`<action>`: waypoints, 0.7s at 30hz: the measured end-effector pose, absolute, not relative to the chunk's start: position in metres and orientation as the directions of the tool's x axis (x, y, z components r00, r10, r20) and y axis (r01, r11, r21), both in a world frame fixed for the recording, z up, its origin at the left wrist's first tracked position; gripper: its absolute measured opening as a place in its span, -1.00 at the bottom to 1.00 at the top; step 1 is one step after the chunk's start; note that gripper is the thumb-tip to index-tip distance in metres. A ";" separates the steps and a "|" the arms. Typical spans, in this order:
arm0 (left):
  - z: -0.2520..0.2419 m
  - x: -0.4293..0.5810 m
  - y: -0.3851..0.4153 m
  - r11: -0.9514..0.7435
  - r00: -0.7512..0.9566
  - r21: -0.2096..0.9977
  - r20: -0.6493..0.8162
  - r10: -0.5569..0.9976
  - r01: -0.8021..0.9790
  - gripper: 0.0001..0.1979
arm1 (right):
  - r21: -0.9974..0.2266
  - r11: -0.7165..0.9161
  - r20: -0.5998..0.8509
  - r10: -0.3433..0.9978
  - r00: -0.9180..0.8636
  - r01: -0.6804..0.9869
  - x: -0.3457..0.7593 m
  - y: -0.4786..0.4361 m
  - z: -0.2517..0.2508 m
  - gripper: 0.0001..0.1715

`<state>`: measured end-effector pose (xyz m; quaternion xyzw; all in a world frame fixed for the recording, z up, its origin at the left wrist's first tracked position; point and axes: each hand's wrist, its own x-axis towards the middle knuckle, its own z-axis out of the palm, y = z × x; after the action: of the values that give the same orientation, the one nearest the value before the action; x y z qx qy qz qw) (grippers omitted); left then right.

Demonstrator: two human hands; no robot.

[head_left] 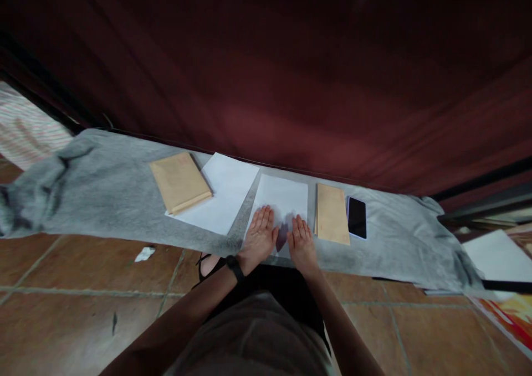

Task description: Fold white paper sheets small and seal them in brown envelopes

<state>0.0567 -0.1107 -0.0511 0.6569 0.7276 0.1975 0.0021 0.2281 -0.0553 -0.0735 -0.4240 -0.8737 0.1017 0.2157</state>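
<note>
A sheet of white paper (285,190) lies before me on a grey cloth (120,182). My left hand (261,235) rests flat on its left part, fingers stretched out, with a dark band around the wrist. On the right part, my right hand (302,243) also lies flat with its fingers extended. Neither hand grips anything. Just right of the sheet are brown envelopes (332,212), at least two, stacked. To the left, more white paper (230,190) lies partly under a stack of brown envelopes (180,179).
A phone (357,218) with a dark screen lies right of the envelopes. Behind the cloth-covered surface rises a dark red curtain (266,99). A crumpled white scrap (145,253) is on the tiled floor (83,265). At far right is a white panel (501,257).
</note>
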 end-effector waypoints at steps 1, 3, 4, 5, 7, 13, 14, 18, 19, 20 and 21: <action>-0.051 0.060 -0.100 0.029 -0.111 0.292 0.267 0.957 0.956 -0.33 | -0.373 0.613 0.282 0.790 -0.545 0.696 0.219 -0.047 -0.071 -0.37; -0.051 0.062 -0.077 -0.010 -0.073 0.291 0.273 0.959 0.957 -0.36 | -0.386 0.588 0.258 0.809 -0.529 0.711 0.201 -0.027 -0.065 -0.36; -0.052 0.061 -0.065 -0.009 -0.071 0.288 0.265 0.962 0.958 -0.38 | -0.385 0.578 0.249 0.816 -0.522 0.719 0.193 -0.017 -0.063 -0.36; -0.054 0.058 -0.055 0.003 -0.077 0.285 0.249 0.965 0.958 -0.39 | -0.382 0.573 0.242 0.819 -0.519 0.725 0.185 -0.007 -0.062 -0.36; -0.057 0.048 -0.038 0.044 -0.103 0.278 0.202 0.974 0.959 -0.41 | -0.362 0.567 0.237 0.823 -0.516 0.739 0.174 0.010 -0.063 -0.37; -0.065 0.017 -0.017 0.115 -0.154 0.204 0.185 0.971 0.972 -0.42 | -0.201 0.521 0.261 0.845 -0.468 0.829 0.164 0.037 -0.074 -0.42; -0.065 0.014 -0.016 0.135 -0.170 0.188 0.184 0.968 0.973 -0.42 | -0.180 0.504 0.265 0.852 -0.451 0.845 0.164 0.039 -0.076 -0.41; -0.063 0.010 -0.011 0.212 -0.236 0.154 0.152 0.960 0.965 -0.40 | -0.156 0.430 0.269 0.885 -0.380 0.890 0.164 0.051 -0.077 -0.39; -0.062 0.011 -0.008 0.230 -0.252 0.152 0.146 0.957 0.961 -0.40 | -0.165 0.410 0.269 0.894 -0.359 0.897 0.162 0.055 -0.076 -0.38; -0.061 0.012 -0.004 0.245 -0.267 0.151 0.144 0.953 0.958 -0.40 | -0.178 0.393 0.270 0.901 -0.339 0.902 0.160 0.059 -0.075 -0.37; -0.060 0.013 0.000 0.252 -0.274 0.151 0.147 0.950 0.956 -0.40 | -0.193 0.385 0.271 0.905 -0.328 0.903 0.157 0.063 -0.074 -0.37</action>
<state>0.0135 -0.0001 -0.0605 0.6025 0.7911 0.1054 -0.0128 0.1569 0.0628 -0.0740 -0.5547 -0.8148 0.0036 0.1685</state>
